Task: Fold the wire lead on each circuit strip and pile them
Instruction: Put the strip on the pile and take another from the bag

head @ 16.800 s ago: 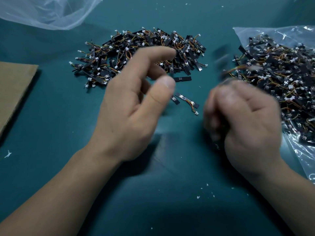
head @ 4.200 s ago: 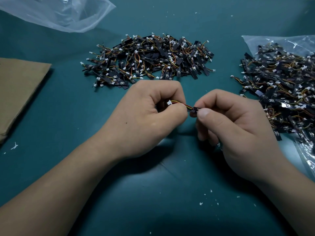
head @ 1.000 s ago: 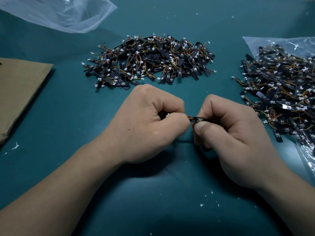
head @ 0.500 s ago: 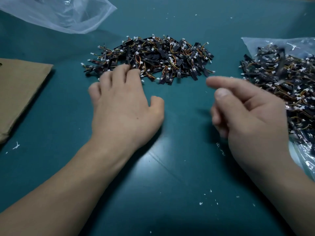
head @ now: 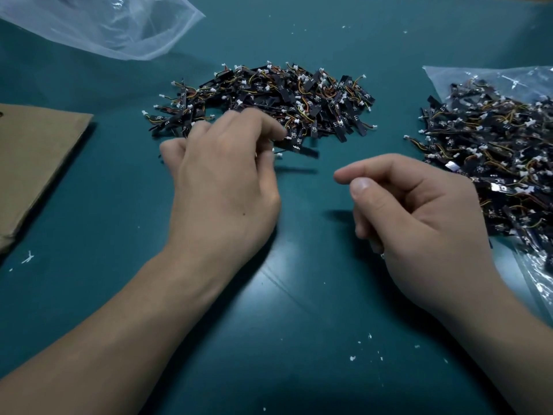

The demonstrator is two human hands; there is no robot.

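Your left hand [head: 221,187] hovers palm-down at the near edge of the pile of circuit strips [head: 269,100], fingers loosely curved (too blurred to tell whether they grip the single strip [head: 299,150] at their tips). Your right hand [head: 419,211] hangs over the worktop [head: 299,295], fingers loosely curled, empty.

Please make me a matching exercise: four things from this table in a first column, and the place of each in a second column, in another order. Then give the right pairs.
Things
1. cardboard sheet
2. crumpled clear bag
3. middle pile of strips
4. right pile of strips

Places
A. on a flat plastic bag, at the right edge
B. far left corner
C. left edge of the table
D. at the fingertips of the left hand

Pairs: 1-C, 2-B, 3-D, 4-A.
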